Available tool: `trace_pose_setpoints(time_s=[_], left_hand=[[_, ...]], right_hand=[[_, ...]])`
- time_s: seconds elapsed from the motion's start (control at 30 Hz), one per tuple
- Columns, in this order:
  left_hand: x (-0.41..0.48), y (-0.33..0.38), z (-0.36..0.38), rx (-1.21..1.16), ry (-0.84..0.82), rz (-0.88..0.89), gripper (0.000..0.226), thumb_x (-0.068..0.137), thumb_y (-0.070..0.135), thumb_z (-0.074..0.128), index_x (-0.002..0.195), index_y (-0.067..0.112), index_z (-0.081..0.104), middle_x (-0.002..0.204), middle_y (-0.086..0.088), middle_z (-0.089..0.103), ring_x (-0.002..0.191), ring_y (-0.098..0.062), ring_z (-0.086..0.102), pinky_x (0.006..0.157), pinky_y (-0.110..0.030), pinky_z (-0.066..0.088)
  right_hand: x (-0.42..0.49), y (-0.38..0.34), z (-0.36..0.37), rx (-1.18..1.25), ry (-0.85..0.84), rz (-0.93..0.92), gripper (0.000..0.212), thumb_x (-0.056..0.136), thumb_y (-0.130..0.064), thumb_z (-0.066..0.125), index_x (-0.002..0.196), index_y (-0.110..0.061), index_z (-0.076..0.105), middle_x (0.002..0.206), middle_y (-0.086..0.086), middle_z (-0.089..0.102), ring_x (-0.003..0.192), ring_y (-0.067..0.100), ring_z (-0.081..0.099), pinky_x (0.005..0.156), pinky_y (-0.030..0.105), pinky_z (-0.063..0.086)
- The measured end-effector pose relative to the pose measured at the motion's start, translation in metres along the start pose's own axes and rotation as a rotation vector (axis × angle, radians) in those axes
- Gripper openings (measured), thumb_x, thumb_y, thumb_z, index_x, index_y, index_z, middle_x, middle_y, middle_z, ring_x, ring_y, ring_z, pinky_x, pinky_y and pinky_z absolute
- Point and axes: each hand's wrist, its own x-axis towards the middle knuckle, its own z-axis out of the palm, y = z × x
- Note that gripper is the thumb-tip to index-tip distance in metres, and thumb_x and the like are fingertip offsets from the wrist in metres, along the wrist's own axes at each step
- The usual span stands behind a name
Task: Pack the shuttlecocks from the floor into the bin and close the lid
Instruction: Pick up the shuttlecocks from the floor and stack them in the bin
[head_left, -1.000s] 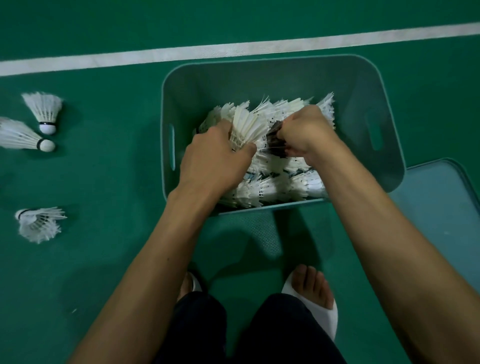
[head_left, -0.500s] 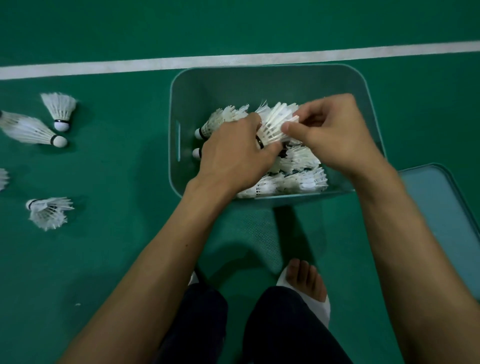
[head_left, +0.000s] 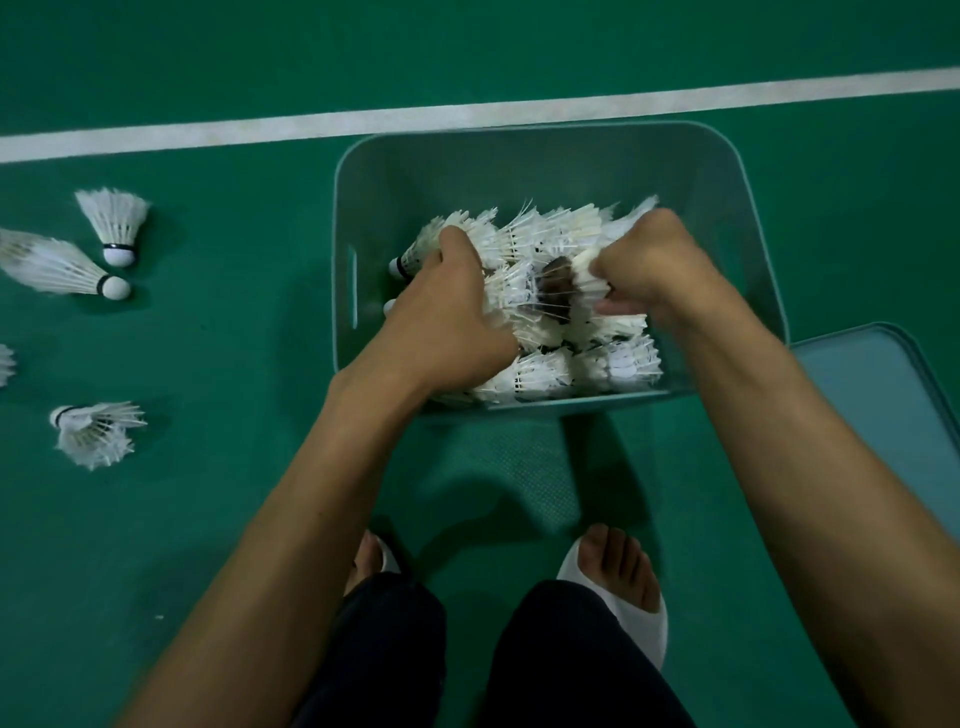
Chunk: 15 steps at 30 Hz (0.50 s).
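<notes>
Where the shuttlecocks fill the teal bin, they lie on their sides in nested rows. Their long axes run from 9 to 3 o'clock, and two black-banded corks poke out at the 9 o'clock end. Dark marks show on some feather skirts, too small to read.

The left hand lies on the 9 o'clock side of the pile, its fingers curled down into the feathers and gripping them. The right hand is balled tight around a feather skirt toward 2 o'clock.

The bin stands open on the green court floor. Its lid lies flat at the bin's 4 o'clock corner, partly out of view.

At 9 o'clock from the bin, loose shuttlecocks rest on the floor:
- one with its cork toward 6 o'clock
- a stacked one with its cork toward 4 o'clock
- a ragged one with its cork toward 10 o'clock

A white court line crosses just past the bin at 12 o'clock. White slippers and dark trousers sit at 6 o'clock.
</notes>
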Motion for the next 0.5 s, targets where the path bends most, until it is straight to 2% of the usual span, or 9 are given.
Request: trace_pose_setpoints(time_s=[0.1, 0.13, 0.2, 0.23, 0.3, 0.33, 0.37, 0.43, 0.5], left_hand=[[0.008, 0.0, -0.001, 0.016, 0.019, 0.039, 0.05, 0.083, 0.008, 0.07, 0.119, 0.013, 0.037, 0.087, -0.006, 0.056, 0.072, -0.022, 0.057, 0.056, -0.041, 0.044], [0.011, 0.001, -0.001, 0.015, 0.02, 0.044, 0.053, 0.08, 0.005, 0.07, 0.121, 0.013, 0.038, 0.09, -0.007, 0.058, 0.073, -0.023, 0.058, 0.057, -0.044, 0.047], [0.016, 0.002, -0.001, 0.002, 0.028, 0.049, 0.058, 0.076, 0.002, 0.071, 0.123, 0.017, 0.04, 0.102, -0.008, 0.061, 0.08, -0.025, 0.063, 0.069, -0.051, 0.055], [0.018, 0.003, 0.0, -0.001, 0.036, 0.058, 0.059, 0.075, 0.003, 0.072, 0.123, 0.02, 0.042, 0.105, -0.007, 0.062, 0.085, -0.025, 0.065, 0.073, -0.052, 0.056], [0.019, 0.004, 0.003, -0.009, 0.056, 0.093, 0.057, 0.074, 0.005, 0.073, 0.122, 0.022, 0.047, 0.109, -0.004, 0.066, 0.094, -0.025, 0.066, 0.078, -0.051, 0.057], [0.019, 0.005, 0.004, -0.022, 0.068, 0.112, 0.056, 0.074, 0.005, 0.074, 0.121, 0.022, 0.049, 0.111, -0.002, 0.067, 0.097, -0.024, 0.066, 0.08, -0.049, 0.057], [0.018, 0.006, 0.005, -0.042, 0.08, 0.129, 0.054, 0.075, 0.005, 0.074, 0.121, 0.021, 0.051, 0.113, 0.0, 0.066, 0.099, -0.023, 0.065, 0.081, -0.047, 0.057], [0.014, 0.011, 0.006, -0.093, 0.098, 0.16, 0.054, 0.076, 0.005, 0.075, 0.122, 0.021, 0.052, 0.117, 0.004, 0.066, 0.1, -0.017, 0.064, 0.081, -0.042, 0.057], [0.007, 0.016, 0.008, -0.151, 0.109, 0.195, 0.054, 0.077, 0.007, 0.076, 0.123, 0.022, 0.052, 0.117, 0.006, 0.066, 0.096, -0.013, 0.064, 0.077, -0.038, 0.057]], right_hand=[[0.011, 0.002, 0.011, 0.111, -0.089, 0.063, 0.035, 0.096, 0.004, 0.058, 0.13, 0.002, 0.052, 0.13, 0.019, 0.057, 0.093, 0.032, 0.07, 0.056, 0.033, 0.064], [0.014, 0.004, 0.012, 0.128, -0.107, 0.068, 0.033, 0.096, 0.003, 0.059, 0.128, 0.002, 0.053, 0.124, 0.017, 0.057, 0.093, 0.031, 0.068, 0.056, 0.032, 0.064], [0.014, 0.007, 0.007, 0.087, -0.099, 0.04, 0.026, 0.096, -0.007, 0.064, 0.12, 0.001, 0.057, 0.111, 0.012, 0.06, 0.091, 0.026, 0.067, 0.061, 0.036, 0.065], [0.009, 0.008, 0.002, -0.029, -0.049, -0.006, 0.025, 0.095, -0.017, 0.067, 0.113, 0.0, 0.061, 0.103, 0.01, 0.064, 0.088, 0.024, 0.067, 0.064, 0.038, 0.065], [-0.004, 0.013, -0.01, -0.238, 0.133, -0.146, 0.033, 0.093, -0.032, 0.069, 0.094, 0.0, 0.067, 0.085, 0.013, 0.068, 0.074, 0.022, 0.064, 0.061, 0.028, 0.054], [-0.015, 0.014, -0.015, -0.223, 0.208, -0.226, 0.038, 0.092, -0.036, 0.069, 0.087, 0.001, 0.07, 0.081, 0.015, 0.071, 0.067, 0.024, 0.063, 0.059, 0.026, 0.05], [-0.027, 0.014, -0.02, -0.146, 0.22, -0.301, 0.042, 0.091, -0.04, 0.07, 0.082, 0.0, 0.073, 0.08, 0.018, 0.074, 0.065, 0.028, 0.065, 0.061, 0.03, 0.052], [-0.049, 0.011, -0.023, 0.026, 0.07, -0.374, 0.046, 0.085, -0.049, 0.073, 0.077, -0.004, 0.076, 0.08, 0.023, 0.074, 0.07, 0.035, 0.07, 0.07, 0.048, 0.061], [-0.065, 0.007, -0.019, 0.08, -0.149, -0.382, 0.037, 0.082, -0.039, 0.08, 0.077, -0.003, 0.076, 0.082, 0.03, 0.07, 0.066, 0.033, 0.065, 0.067, 0.052, 0.057]])
